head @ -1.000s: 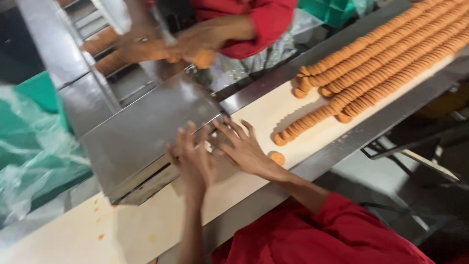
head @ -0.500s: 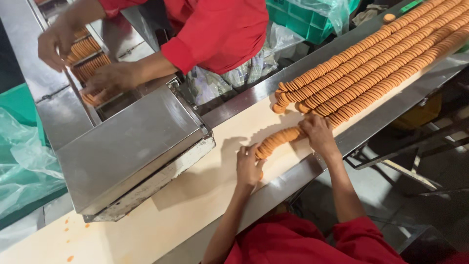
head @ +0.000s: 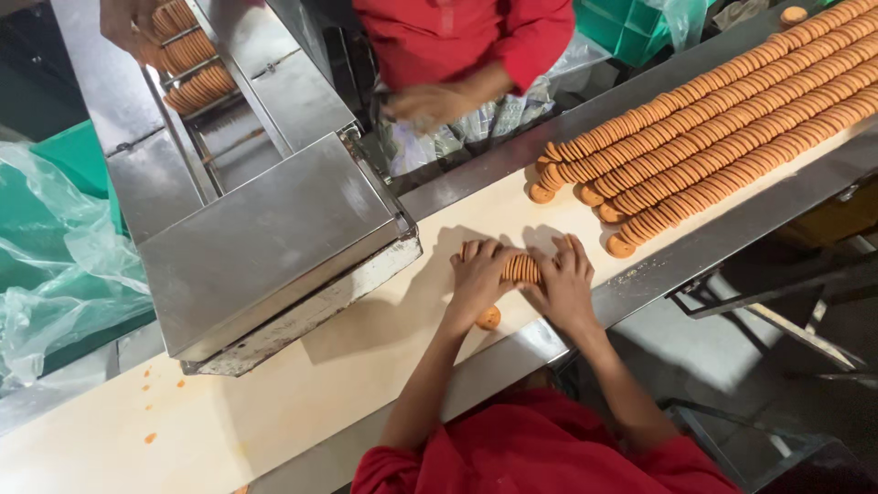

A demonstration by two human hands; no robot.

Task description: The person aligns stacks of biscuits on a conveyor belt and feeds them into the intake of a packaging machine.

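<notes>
Both hands closed in; biscuit stack (head: 522, 268) pressed between.

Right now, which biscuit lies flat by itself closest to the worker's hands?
The single round biscuit on the belt just below the left hand. The others nearby stand on edge in the short stack between both hands.

A short stack of round orange biscuits (head: 521, 268) stands on edge on the cream belt (head: 302, 393), one loose biscuit (head: 488, 317) lying just nearer.
</notes>
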